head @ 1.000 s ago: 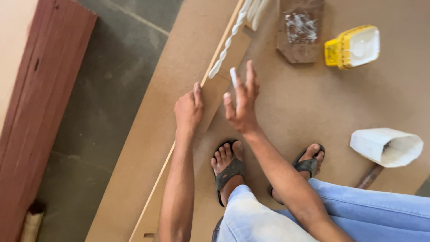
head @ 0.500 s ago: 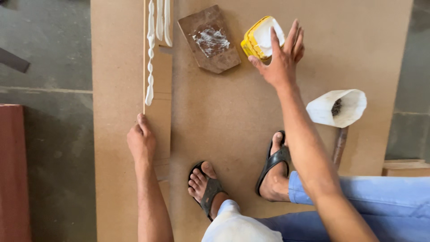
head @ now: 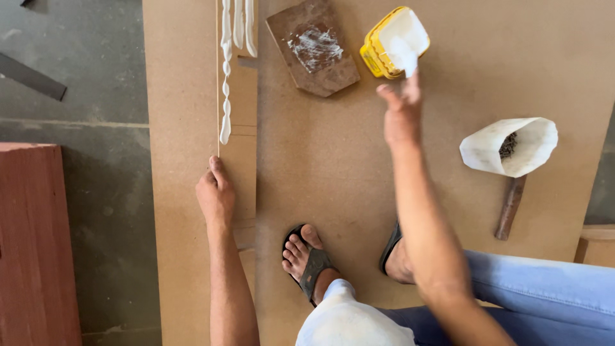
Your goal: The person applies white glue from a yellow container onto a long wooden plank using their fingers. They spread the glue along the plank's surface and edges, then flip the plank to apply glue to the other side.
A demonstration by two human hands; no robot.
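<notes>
Left hand (head: 216,194) grips the narrow strip's (head: 238,160) edge below the white glue bead (head: 225,83); right hand (head: 401,112), fingers pinching a white scraper (head: 402,59), hovers just below the yellow tub (head: 393,41).

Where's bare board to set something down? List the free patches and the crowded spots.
Free: the board between the narrow strip and the right hand, down to the sandalled feet; also the left margin beside the left hand. Crowded: the top, around the glue-smeared block, the yellow tub and the paper cone.
</notes>
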